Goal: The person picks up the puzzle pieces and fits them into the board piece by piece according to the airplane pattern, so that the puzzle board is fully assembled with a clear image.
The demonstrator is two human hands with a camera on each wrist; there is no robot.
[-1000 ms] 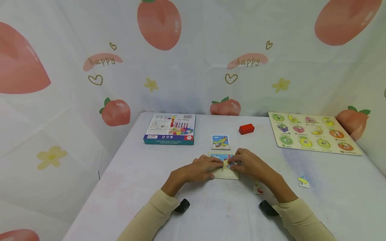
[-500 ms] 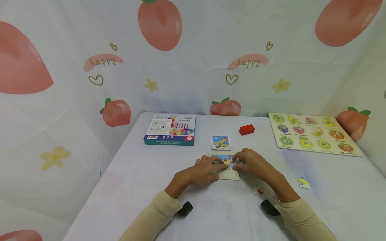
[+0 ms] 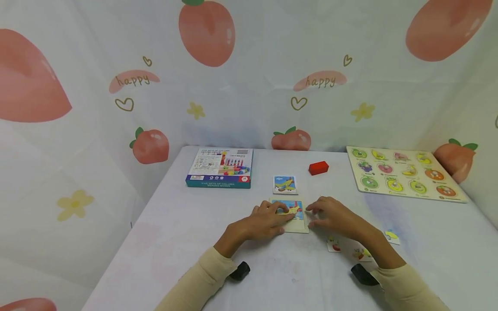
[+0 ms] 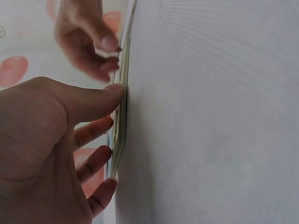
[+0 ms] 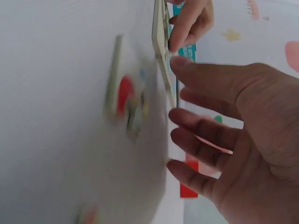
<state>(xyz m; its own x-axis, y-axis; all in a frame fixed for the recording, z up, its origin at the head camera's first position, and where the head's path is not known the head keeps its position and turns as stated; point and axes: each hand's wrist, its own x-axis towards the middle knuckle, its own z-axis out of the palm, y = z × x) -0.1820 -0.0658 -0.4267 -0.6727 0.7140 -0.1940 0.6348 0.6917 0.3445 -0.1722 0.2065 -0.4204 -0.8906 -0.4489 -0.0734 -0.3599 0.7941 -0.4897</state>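
Note:
A small jigsaw tray (image 3: 296, 226) lies on the table, its upper part filled with a blue, yellow and red picture. My left hand (image 3: 264, 222) rests on it, fingers touching the fitted pieces and the thumb at the near edge. In the left wrist view the thumb meets the side of the tray (image 4: 124, 112). My right hand (image 3: 335, 218) hovers just off the tray's right side, fingers loosely bent and holding nothing. Loose jigsaw pieces lie to the right: one (image 3: 333, 244) with red, another (image 3: 362, 254) near the wrist, and a yellow one (image 3: 392, 236) partly behind the forearm.
Behind the tray lies a square airplane picture (image 3: 285, 185). A red block (image 3: 318, 168) sits farther back. At the back left is a flat toy box (image 3: 218, 168); at the back right, a fruit peg board (image 3: 404, 176). A patterned cloth (image 3: 249, 99) hangs behind the table.
My right hand has left the fitted pieces and moved right, off the tray, uncovering a loose piece near the wrist. The left hand has shifted slightly right over the picture.

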